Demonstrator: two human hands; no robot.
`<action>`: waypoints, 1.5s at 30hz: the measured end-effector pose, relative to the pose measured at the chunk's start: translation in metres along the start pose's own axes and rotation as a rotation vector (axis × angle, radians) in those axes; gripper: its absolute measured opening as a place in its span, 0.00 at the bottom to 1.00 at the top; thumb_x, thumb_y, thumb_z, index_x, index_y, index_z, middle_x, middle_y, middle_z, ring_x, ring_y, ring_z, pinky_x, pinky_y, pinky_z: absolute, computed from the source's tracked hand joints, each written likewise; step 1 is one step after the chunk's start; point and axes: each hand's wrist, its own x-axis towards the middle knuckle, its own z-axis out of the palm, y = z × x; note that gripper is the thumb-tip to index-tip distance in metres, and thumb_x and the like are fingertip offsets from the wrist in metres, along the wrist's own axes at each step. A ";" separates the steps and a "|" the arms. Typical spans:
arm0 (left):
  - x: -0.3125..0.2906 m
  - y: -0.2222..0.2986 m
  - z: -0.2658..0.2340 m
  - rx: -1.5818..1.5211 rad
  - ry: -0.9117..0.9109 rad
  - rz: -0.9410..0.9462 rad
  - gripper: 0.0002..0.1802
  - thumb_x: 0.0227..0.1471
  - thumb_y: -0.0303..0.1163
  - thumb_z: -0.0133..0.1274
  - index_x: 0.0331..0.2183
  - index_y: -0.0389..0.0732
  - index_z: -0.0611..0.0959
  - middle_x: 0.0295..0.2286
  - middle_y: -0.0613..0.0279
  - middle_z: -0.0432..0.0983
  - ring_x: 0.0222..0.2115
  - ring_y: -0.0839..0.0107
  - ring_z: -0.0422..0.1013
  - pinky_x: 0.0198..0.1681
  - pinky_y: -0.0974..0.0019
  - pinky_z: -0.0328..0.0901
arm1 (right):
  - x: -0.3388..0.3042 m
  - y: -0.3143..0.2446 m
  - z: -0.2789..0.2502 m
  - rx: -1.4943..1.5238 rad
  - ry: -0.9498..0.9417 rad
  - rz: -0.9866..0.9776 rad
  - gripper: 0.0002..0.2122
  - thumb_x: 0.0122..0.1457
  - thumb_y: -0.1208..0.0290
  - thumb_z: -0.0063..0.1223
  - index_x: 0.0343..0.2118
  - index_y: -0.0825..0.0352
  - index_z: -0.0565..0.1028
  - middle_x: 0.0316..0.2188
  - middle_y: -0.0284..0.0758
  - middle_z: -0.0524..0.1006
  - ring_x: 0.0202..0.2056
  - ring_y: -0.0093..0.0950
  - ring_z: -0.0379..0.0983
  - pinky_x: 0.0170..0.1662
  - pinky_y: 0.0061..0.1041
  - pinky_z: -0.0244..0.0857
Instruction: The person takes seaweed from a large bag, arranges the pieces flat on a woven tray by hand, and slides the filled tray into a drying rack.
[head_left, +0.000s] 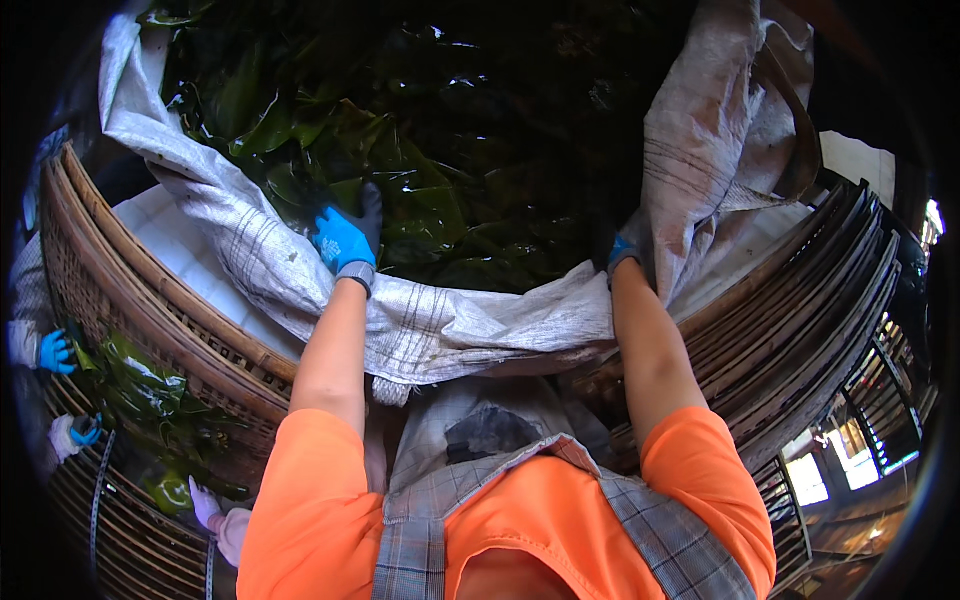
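Dark green, wet, broad leaves (400,170) fill a large opening lined with a whitish woven sack (250,230). My left hand (346,236), in a blue glove with dark finger parts, lies at the near left edge of the leaves beside the sack's rim. Its dark thumb stretches away from the blue back of the hand; the other fingertips are hard to make out. My right hand (622,250) reaches in at the right against the hanging sack cloth. Only a little of its blue glove shows, and its fingers are hidden in the dark.
Stacked woven bamboo trays (170,300) stand at the left, and more slatted trays (800,320) at the right. Lower left, co-workers' gloved hands (56,352) are around another heap of leaves (150,390) on slatted racks (120,510).
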 end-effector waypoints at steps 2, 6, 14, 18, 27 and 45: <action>0.003 0.004 0.002 -0.283 -0.174 0.070 0.45 0.43 0.66 0.47 0.44 0.32 0.71 0.40 0.36 0.70 0.41 0.43 0.67 0.45 0.52 0.63 | -0.011 -0.002 0.015 0.074 -0.180 0.190 0.22 0.62 0.54 0.37 0.51 0.64 0.68 0.49 0.37 0.69 0.46 0.31 0.67 0.50 0.31 0.62; -0.006 0.022 0.019 -0.830 -0.754 0.057 0.33 0.51 0.48 0.50 0.50 0.33 0.67 0.48 0.44 0.67 0.46 0.57 0.68 0.51 0.57 0.61 | -0.029 -0.021 0.044 -0.013 -0.343 0.455 0.21 0.62 0.54 0.38 0.51 0.64 0.68 0.48 0.37 0.70 0.45 0.30 0.68 0.49 0.32 0.63; -0.061 0.075 0.035 -1.043 -1.297 0.146 0.55 0.49 0.40 0.55 0.59 0.35 0.33 0.48 0.55 0.69 0.43 0.68 0.70 0.43 0.66 0.67 | -0.033 -0.026 0.066 0.104 -0.551 0.516 0.19 0.58 0.53 0.45 0.44 0.63 0.73 0.37 0.36 0.76 0.37 0.30 0.71 0.43 0.28 0.67; -0.052 0.079 0.033 -0.492 -0.700 0.345 0.41 0.46 0.45 0.58 0.55 0.33 0.61 0.39 0.51 0.76 0.35 0.61 0.73 0.37 0.63 0.68 | 0.013 -0.007 0.060 -0.494 -0.502 0.211 0.28 0.54 0.43 0.46 0.44 0.66 0.74 0.37 0.42 0.77 0.38 0.35 0.73 0.45 0.31 0.66; 0.077 -0.032 0.068 -1.901 -1.017 -0.196 0.45 0.44 0.53 0.57 0.55 0.34 0.61 0.55 0.49 0.58 0.54 0.62 0.58 0.52 0.59 0.57 | 0.001 -0.036 0.069 0.026 -0.411 0.011 0.22 0.58 0.51 0.47 0.47 0.65 0.71 0.40 0.35 0.75 0.39 0.27 0.70 0.43 0.25 0.65; -0.070 0.131 0.025 -1.384 -1.212 0.409 0.12 0.49 0.18 0.46 0.38 0.32 0.79 0.37 0.63 0.76 0.39 0.74 0.70 0.44 0.70 0.64 | 0.031 0.007 0.091 0.145 -0.919 0.090 0.13 0.57 0.68 0.46 0.42 0.69 0.74 0.39 0.31 0.75 0.40 0.23 0.70 0.46 0.23 0.65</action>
